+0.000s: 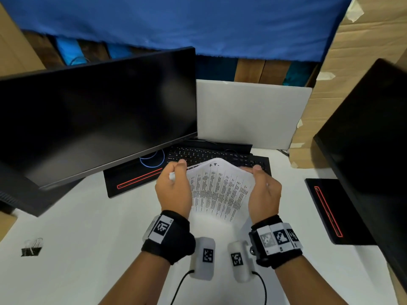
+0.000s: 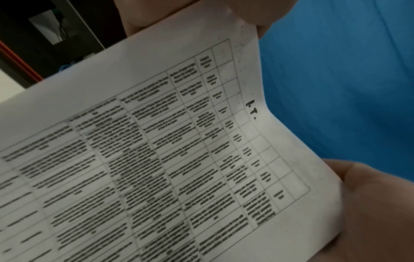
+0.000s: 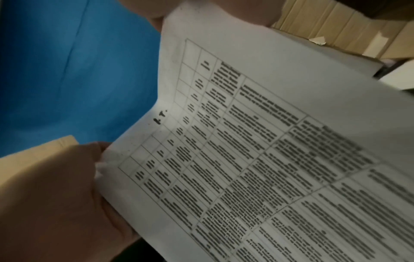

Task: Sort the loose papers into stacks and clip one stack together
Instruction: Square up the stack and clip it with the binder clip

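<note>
A sheaf of printed papers (image 1: pixel 220 190) with a table of text hangs above the white desk (image 1: pixel 88 260), bowed into a curve between my two hands. My left hand (image 1: pixel 176 183) grips its left edge, thumb over the top corner. My right hand (image 1: pixel 263 190) grips the right edge the same way. In the left wrist view the papers (image 2: pixel 179 159) fill the frame, and in the right wrist view the papers (image 3: pixel 268 159) show several sheet edges. A black binder clip (image 1: pixel 32 248) lies on the desk far to the left, away from both hands.
A dark monitor (image 1: pixel 88 119) stands at the left with its black base (image 1: pixel 132 179). A black keyboard (image 1: pixel 220 154) lies just beyond the papers. A white panel (image 1: pixel 248 113) leans behind, a second monitor (image 1: pixel 370 139) and base (image 1: pixel 328 212) stand right, and cardboard (image 1: pixel 356 62) rises at the back right.
</note>
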The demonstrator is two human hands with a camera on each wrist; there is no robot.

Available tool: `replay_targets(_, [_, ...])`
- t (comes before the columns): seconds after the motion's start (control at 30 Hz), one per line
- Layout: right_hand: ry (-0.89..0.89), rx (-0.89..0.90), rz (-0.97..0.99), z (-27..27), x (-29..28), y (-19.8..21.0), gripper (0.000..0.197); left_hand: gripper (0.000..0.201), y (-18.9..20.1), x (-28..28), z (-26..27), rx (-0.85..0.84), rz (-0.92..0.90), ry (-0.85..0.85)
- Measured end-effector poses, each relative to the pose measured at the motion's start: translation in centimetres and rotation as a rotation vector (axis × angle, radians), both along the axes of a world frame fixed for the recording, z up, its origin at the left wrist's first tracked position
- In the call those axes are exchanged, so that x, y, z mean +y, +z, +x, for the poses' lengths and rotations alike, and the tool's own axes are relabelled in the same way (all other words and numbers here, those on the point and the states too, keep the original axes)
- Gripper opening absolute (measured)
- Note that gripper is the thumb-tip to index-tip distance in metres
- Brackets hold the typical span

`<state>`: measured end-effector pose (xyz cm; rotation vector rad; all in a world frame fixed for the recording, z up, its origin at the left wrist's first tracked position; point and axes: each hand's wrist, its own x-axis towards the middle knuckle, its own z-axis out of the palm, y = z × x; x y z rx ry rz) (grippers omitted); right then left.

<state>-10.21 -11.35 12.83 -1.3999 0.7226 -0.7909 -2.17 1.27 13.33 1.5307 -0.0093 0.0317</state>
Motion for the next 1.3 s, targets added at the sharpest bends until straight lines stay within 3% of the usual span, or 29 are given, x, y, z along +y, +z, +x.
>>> replay_targets(0.17, [0.000, -0.033, -0.120, 0.2, -0.2, 0.0, 0.033, 0.043, -0.1, 0.0, 0.5, -0.106, 0.016, -0.048])
replay_targets(0.23, [0.030, -0.051, -0.173, 0.1, -0.4, 0.0, 0.025, 0.035, -0.3, 0.4, 0.4, -0.187, 0.066, -0.191])
replay_targets(0.33, [0.130, -0.012, -0.239, -0.4, -0.7, 0.2, 0.017, 0.045, -1.5, 1.4, 1.0, -0.230, 0.193, -0.391])
replay_targets(0.4, [0.160, 0.047, -0.234, -0.6, -1.0, -0.1, 0.017, 0.037, -2.5, 1.8, 1.8, -0.210, 0.229, -0.374])
replay_targets(0.47, [0.172, 0.080, -0.168, -0.7, -1.1, -1.0, 0.018, 0.021, -3.2, 1.8, 2.0, -0.078, 0.160, -0.342])
replay_targets(0.6, [0.059, 0.156, 0.095, -0.6, -0.7, -2.9, 0.015, 0.020, -4.6, 0.9, 1.6, 0.153, 0.112, -0.251])
replay_targets(0.8, [0.063, 0.148, 0.058, -0.7, -0.8, -2.3, 0.030, 0.015, -4.7, 0.8, 2.2, 0.210, 0.053, -0.189])
replay_targets(1.0, [0.061, 0.179, 0.205, -0.6, 0.2, -3.0, 0.029, 0.015, -6.9, 2.1, 1.0, 0.276, 0.110, -0.226])
replay_targets(1.2, [0.382, 0.331, -0.014, 1.9, 1.5, -4.9, 0.015, 0.024, -6.5, 6.1, 3.1, 0.323, 0.018, -0.060])
replay_targets(1.3, [0.548, 0.503, -0.126, 4.3, 3.6, -6.3, 0.010, 0.010, -7.7, 9.3, 4.6, 0.445, -0.041, -0.015])
